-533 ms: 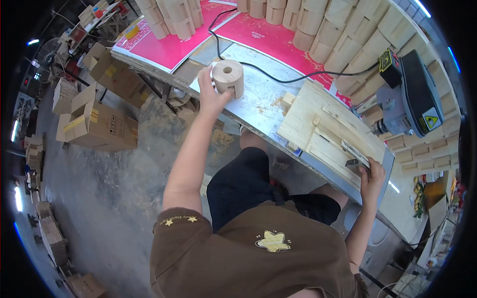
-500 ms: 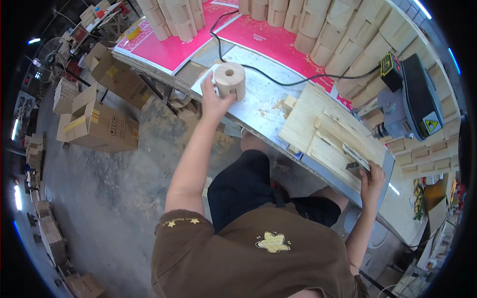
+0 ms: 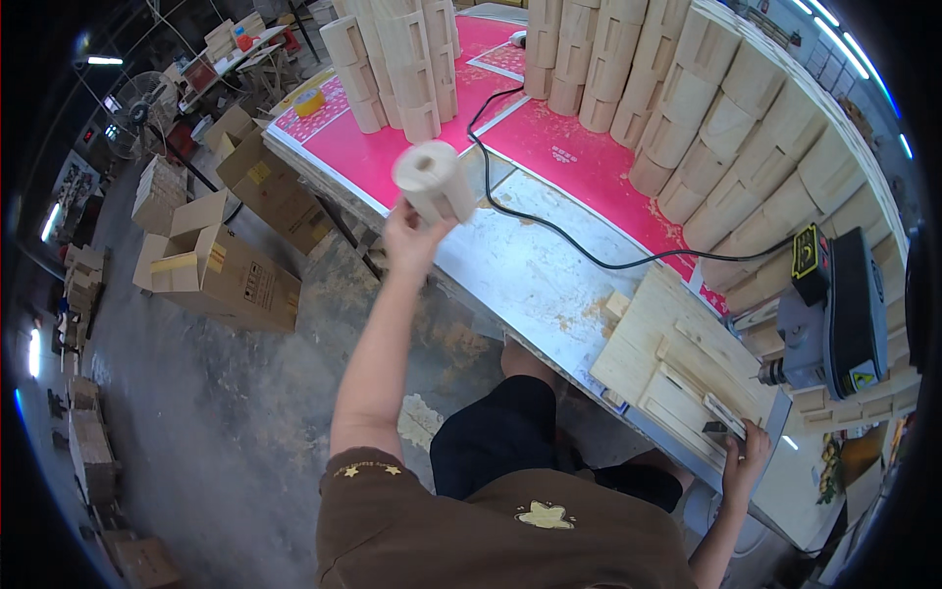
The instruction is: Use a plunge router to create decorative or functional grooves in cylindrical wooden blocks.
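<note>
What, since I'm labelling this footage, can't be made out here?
All in the head view:
Wooden cylinder in the left hand: fine surface detail, lost to blur.
Right hand: exact grip on the bar, hidden by its own fingers.
Wooden columns along the upper edge: tops, cut off there.

Grey floor [image 3: 235, 412], stained — open cardboard cartons [image 3: 221, 285] at left, fan [image 3: 147, 108] behind them. Cluttered table [image 3: 257, 45] farther back. Lit white tubes [image 3: 842, 47] — left and right sides of view.
</note>
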Motion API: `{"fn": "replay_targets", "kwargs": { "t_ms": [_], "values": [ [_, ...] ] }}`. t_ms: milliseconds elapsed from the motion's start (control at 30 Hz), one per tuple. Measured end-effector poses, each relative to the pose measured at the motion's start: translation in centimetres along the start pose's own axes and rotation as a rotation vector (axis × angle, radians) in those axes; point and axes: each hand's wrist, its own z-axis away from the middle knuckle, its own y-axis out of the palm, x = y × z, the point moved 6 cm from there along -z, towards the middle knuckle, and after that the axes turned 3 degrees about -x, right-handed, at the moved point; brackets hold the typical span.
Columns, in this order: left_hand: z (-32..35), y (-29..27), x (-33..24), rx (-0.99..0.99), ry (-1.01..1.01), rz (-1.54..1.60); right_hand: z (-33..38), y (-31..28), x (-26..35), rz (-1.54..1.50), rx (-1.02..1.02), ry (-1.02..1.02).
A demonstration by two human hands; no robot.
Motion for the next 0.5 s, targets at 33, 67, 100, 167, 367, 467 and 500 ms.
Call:
{"fn": "replay_targets", "kwargs": {
  "t_ms": [33,67,100,167,367,467,500],
  "values": [
    [-1.6,-0.8,-1.2,-0.061,0.039,-0.087,0.0,0.0,-0.1,0.007,0.001,0.003],
    [-3.3,-2.1,-2.1,-0.126,0.079,-0.178,0.1,0.0,-0.3,0.018,0.004,0.011],
    [-5.3,-3.6,-2.0,-0.157,0.147,-0.159,0.0,0.2,-0.3,0.022,0.008,0.015],
    [-8.3,-5.5,-1.7,-0.181,0.209,-0.135,0.0,0.2,-0.4,0.014,0.024,0.024],
    [-12.5,-9.3,-2.3,-0.327,0.198,-0.166,0.1,0.4,-0.6,0.010,0.028,0.042],
    [-14.1,-10.8,-3.3,-0.345,0.257,-0.167,0.0,0.0,-0.3,0.011,0.027,0.051],
    [-14.5,-11.2,-3.8,-0.337,0.274,-0.164,-0.2,0.1,-0.1,0.019,0.033,0.050]
  ]
}}
